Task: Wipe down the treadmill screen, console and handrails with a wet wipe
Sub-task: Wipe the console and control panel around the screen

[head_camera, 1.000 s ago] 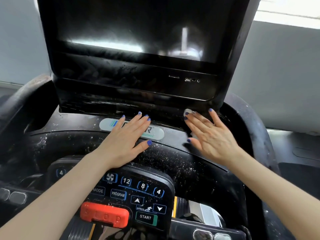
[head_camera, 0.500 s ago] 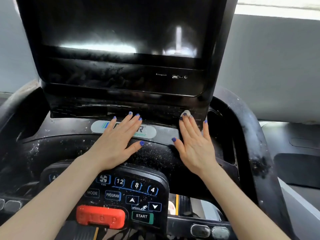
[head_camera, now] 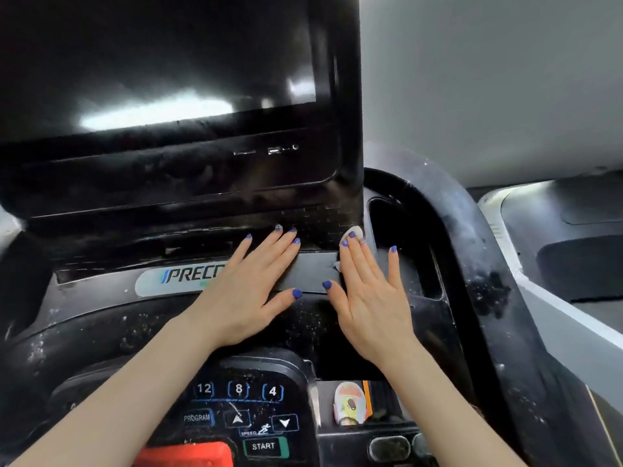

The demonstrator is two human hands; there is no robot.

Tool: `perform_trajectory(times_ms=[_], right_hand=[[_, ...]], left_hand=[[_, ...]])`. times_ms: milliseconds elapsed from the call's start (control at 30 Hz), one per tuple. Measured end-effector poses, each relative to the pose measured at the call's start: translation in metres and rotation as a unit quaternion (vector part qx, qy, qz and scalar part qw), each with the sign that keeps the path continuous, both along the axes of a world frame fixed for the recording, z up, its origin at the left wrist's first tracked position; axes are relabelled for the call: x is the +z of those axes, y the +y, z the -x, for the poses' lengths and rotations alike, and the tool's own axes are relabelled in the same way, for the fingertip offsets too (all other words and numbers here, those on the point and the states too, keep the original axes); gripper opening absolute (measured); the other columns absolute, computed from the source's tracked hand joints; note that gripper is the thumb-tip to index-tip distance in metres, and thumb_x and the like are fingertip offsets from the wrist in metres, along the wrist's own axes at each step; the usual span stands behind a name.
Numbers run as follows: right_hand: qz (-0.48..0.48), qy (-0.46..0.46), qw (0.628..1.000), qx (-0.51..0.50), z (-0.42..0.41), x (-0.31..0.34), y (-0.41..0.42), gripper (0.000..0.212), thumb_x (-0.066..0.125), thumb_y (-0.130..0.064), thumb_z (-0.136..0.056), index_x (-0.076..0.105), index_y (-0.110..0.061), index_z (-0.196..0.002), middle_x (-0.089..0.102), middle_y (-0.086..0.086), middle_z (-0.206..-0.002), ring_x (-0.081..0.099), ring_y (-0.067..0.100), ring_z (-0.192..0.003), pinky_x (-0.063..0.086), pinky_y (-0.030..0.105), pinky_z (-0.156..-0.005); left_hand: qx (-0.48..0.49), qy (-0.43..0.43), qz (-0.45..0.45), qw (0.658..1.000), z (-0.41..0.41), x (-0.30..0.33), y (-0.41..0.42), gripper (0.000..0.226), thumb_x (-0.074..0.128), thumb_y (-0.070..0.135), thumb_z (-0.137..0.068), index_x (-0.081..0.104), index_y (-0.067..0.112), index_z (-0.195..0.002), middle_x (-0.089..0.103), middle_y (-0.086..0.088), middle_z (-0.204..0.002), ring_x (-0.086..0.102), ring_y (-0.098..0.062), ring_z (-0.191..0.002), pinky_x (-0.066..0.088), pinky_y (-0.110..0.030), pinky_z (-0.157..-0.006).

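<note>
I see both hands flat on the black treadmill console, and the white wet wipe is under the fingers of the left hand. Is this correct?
Not quite: the head view shows the white wet wipe under the fingers of the right hand, near the screen's lower right corner. The left hand lies flat beside the logo strip with nothing under it. Both hands are indeed flat on the black treadmill console.

A pale grey wall (head_camera: 488,79) fills the upper right, evenly lit and plain. Below it, at the right edge, sits part of a neighbouring machine (head_camera: 573,237) — light grey casing around a darker panel (its kind is hard to tell). A sliver of the same pale surface shows at the far left.
</note>
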State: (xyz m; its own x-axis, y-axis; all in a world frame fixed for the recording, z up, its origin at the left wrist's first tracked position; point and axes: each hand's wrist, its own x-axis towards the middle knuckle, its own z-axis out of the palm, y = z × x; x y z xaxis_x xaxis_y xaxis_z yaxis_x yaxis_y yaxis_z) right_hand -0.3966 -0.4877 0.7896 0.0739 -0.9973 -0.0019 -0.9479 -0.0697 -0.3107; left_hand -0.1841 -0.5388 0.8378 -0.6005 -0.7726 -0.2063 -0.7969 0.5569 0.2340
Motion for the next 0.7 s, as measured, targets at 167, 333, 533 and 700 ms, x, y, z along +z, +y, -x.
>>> perform_trajectory(times_ms=[167, 333, 533, 700], right_hand=[[-0.027, -0.056, 0.998, -0.012, 0.018, -0.004, -0.003, 0.087, -0.014, -0.066, -0.093, 0.008, -0.015, -0.16, -0.004, -0.003, -0.167, -0.008, 0.004, -0.152, -0.023, 0.046, -0.119], [-0.043, -0.108, 0.993, -0.008, 0.035, -0.003, -0.015, 0.091, -0.013, -0.07, -0.09, 0.009, -0.016, -0.16, -0.005, -0.008, -0.166, -0.013, -0.003, -0.15, -0.024, 0.043, -0.119], [-0.047, -0.142, 0.988, 0.049, 0.063, -0.007, -0.051, 0.081, -0.005, -0.061, -0.094, 0.014, -0.02, -0.16, 0.003, -0.011, -0.167, -0.011, -0.01, -0.146, -0.025, 0.035, -0.118], [-0.047, -0.101, 0.989, 0.097, 0.076, -0.007, -0.094, 0.077, -0.007, -0.057, -0.095, 0.014, -0.025, -0.161, 0.004, -0.011, -0.168, -0.007, -0.003, -0.151, -0.024, 0.04, -0.119]], left_hand=[[-0.001, -0.017, 0.021, 1.0, 0.012, -0.005, -0.003, 0.079, 0.012, 0.069, -0.094, 0.004, 0.025, -0.16, -0.009, 0.013, -0.166, -0.018, 0.0, -0.149, -0.014, -0.03, -0.122], [-0.021, -0.04, 0.053, 0.998, 0.015, -0.009, -0.005, 0.079, 0.012, 0.067, -0.098, 0.016, 0.019, -0.16, 0.002, 0.006, -0.168, -0.006, -0.008, -0.154, -0.004, -0.037, -0.124], [-0.056, -0.077, 0.084, 0.992, 0.023, -0.013, -0.014, 0.075, 0.018, 0.063, -0.101, 0.017, 0.017, -0.16, 0.006, 0.003, -0.168, 0.0, -0.013, -0.155, 0.005, -0.044, -0.124], [-0.065, -0.086, 0.101, 0.989, 0.023, -0.016, -0.015, 0.076, 0.017, 0.064, -0.101, 0.021, 0.015, -0.159, 0.008, 0.0, -0.168, 0.005, -0.016, -0.155, 0.01, -0.048, -0.123]])
